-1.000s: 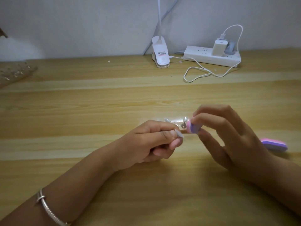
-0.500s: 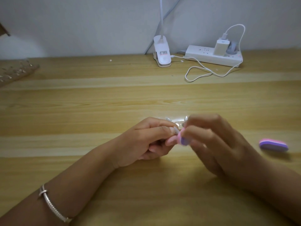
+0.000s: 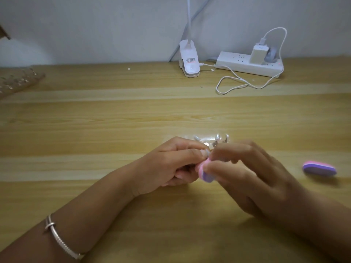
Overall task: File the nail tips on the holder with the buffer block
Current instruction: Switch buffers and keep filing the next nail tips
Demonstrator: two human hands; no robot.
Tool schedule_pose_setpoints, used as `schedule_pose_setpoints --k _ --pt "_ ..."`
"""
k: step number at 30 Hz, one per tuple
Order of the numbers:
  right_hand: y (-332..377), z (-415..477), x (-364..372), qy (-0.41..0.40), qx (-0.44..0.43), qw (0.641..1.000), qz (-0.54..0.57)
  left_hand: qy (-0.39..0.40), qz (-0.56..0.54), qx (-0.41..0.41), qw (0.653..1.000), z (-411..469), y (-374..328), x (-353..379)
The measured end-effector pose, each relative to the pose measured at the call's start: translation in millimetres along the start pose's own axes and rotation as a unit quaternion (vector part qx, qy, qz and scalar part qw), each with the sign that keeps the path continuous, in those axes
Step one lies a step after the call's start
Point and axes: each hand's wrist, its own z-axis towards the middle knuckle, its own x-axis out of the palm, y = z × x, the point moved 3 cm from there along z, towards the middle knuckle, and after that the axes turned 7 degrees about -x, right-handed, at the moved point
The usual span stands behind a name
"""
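My left hand point(image 3: 171, 164) pinches a small pale nail tip point(image 3: 207, 153) between thumb and forefinger at the table's middle. My right hand point(image 3: 247, 173) grips a pink and purple buffer block point(image 3: 204, 172), which touches the nail tip from the right. Just behind both hands lies a clear holder point(image 3: 210, 140) with a few more nail tips standing on it; my fingers hide part of it.
A second pink and purple buffer block point(image 3: 320, 168) lies on the wooden table point(image 3: 95, 120) to the right. At the back stand a white clip lamp base point(image 3: 189, 61) and a power strip point(image 3: 248, 66) with charger and looped cable. A studded object point(image 3: 17, 83) sits far left.
My right hand has brought the buffer block left and down onto the nail tip in my left hand. The left hand has stayed almost still.
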Motion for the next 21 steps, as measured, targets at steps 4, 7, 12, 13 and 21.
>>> schedule_pose_setpoints --k 4,7,12,13,21 --pt "-17 -1 -9 -0.014 0.056 0.998 -0.001 -0.002 0.005 -0.005 1.0 1 -1 -1" --pt "-5 0 -4 -0.02 0.033 0.999 0.02 0.005 0.008 0.0 1.0 1 -1 1" --pt "-18 -2 -5 -0.014 0.065 0.998 0.011 -0.012 -0.006 -0.009 1.0 2 -1 -1" --pt "-21 -2 -8 -0.03 0.082 0.996 0.02 -0.014 -0.001 -0.01 1.0 2 -1 -1" --pt "-22 -2 -12 -0.089 0.105 0.989 0.048 -0.021 0.035 -0.002 0.999 1 -1 1"
